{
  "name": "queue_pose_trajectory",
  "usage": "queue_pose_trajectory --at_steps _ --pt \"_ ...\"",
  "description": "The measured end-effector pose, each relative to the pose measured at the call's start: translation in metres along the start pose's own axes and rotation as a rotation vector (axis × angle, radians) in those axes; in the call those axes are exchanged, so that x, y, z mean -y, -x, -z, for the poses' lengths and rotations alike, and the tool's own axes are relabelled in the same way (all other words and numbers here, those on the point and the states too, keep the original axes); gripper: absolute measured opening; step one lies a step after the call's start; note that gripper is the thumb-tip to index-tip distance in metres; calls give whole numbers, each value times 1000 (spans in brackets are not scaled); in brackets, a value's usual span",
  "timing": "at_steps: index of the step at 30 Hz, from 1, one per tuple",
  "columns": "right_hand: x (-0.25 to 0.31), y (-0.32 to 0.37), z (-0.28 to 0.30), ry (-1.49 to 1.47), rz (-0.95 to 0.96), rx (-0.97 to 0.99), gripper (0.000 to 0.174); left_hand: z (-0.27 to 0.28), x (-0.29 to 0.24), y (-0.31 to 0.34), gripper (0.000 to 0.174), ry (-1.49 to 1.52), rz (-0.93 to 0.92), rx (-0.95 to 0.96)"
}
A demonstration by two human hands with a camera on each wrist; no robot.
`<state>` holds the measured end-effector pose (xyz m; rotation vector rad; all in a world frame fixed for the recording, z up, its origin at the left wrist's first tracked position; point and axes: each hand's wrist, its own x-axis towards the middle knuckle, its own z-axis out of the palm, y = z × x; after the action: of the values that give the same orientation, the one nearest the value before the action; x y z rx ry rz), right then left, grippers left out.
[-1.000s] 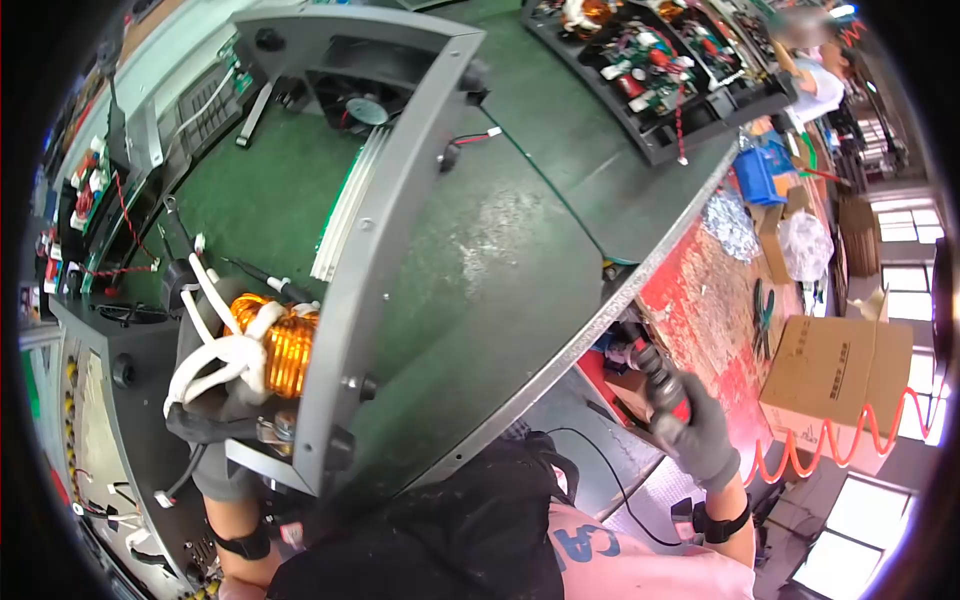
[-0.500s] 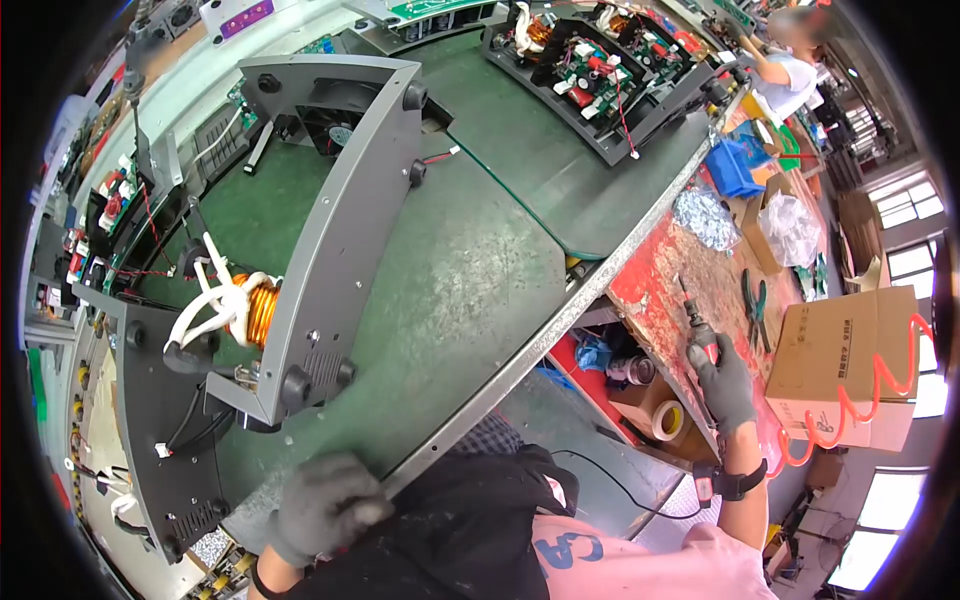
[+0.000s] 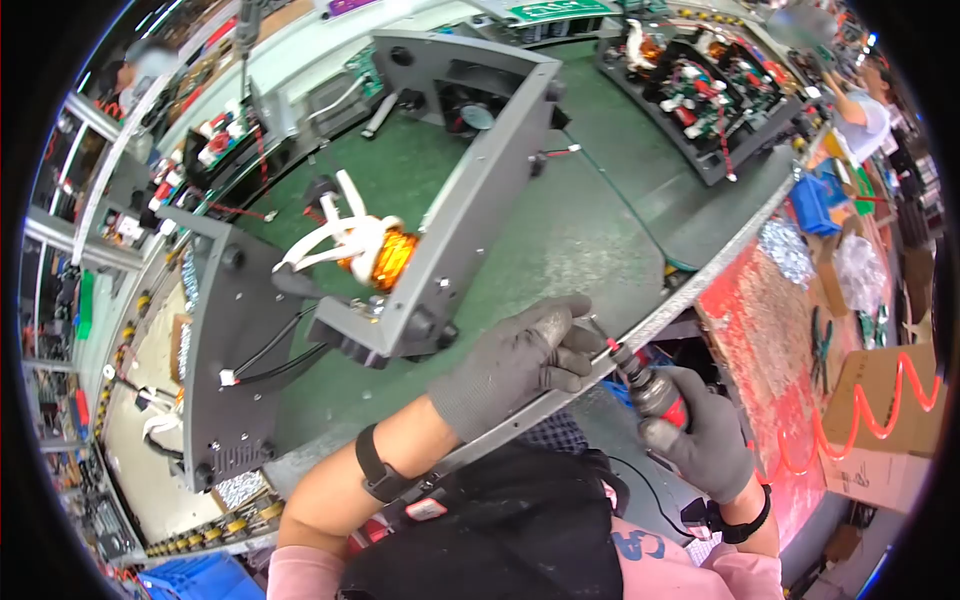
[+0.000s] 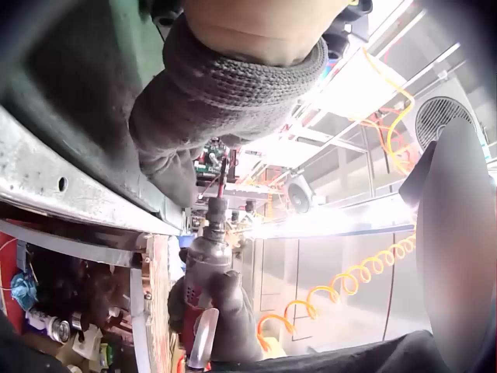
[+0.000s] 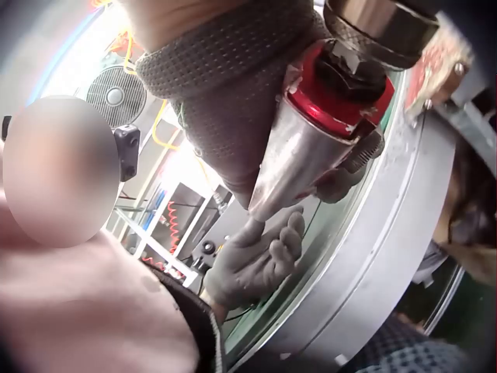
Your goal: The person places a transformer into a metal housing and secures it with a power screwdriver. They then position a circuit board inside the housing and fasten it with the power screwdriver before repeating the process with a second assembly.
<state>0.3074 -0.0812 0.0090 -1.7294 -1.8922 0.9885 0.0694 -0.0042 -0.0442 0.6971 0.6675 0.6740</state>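
The right hand grips the driver, its fingers curled round the body, with the bit pointing far and left over the surface's metal edge. The left hand, also gloved, is palm-up beside the bit, its fingers loosely bent and close together; whether they hold something small, I cannot tell.

To the left on the green surface stands the grey casing, its long side wall upright and slanting away to the far right. Beside that wall is the copper coil with white sleeves, and farther back inside is a fan. A second grey panel stands at the left, with black leads and a white plug near it.

At the far right of the surface, a tray holds circuit boards. On the red bench to the right are a blue bin, pliers and a cardboard box, with a coiled red hose passing in front of the box.
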Motion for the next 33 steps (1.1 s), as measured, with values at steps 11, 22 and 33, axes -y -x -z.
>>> queue_pose_trajectory --at_steps 11,22,33 --pt "13 -14 -29 30 85 175 61 25 19 31 27 291 -32 -273" --pt "10 -17 -31 -186 38 248 60 5 15 31 39 152 -117 -342" --pt "18 -67 -27 -59 27 449 78 -17 -131 95 33 -1599 -557 -558"
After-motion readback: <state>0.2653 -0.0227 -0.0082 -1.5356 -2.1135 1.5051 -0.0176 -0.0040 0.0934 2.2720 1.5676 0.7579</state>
